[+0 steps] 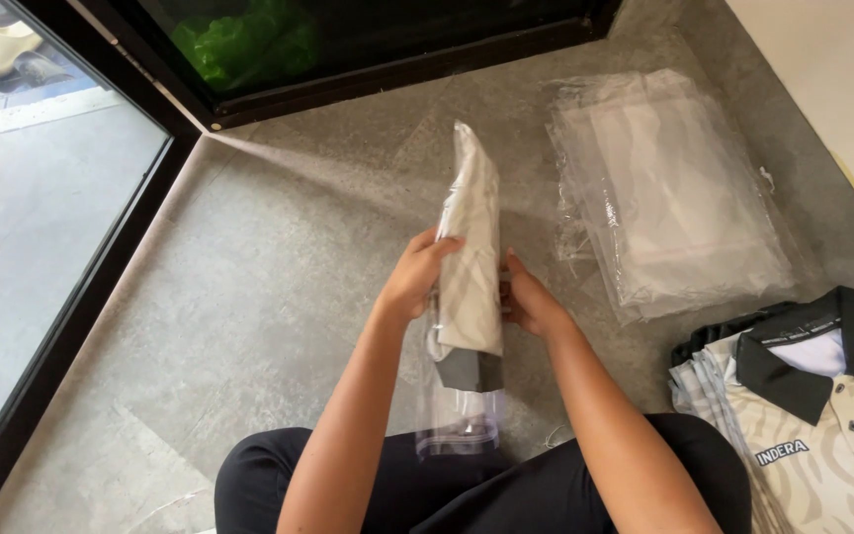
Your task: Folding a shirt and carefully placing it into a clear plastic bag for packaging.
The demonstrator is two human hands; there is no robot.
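Observation:
A folded cream shirt inside a clear plastic bag [472, 247] is held on edge above the grey floor, between both hands. My left hand [414, 275] grips the left side of the package at its middle. Against the right side presses my right hand [531, 302], fingers curled on it. The bag's open end [459, 420] hangs empty below the shirt, near my lap. A dark collar or hem shows at the shirt's lower end.
A stack of empty clear plastic bags [669, 193] lies on the floor to the right. A pile of folded cream shirts with black collars [822, 405] sits at the lower right. A black-framed glass door [81, 287] runs along the left.

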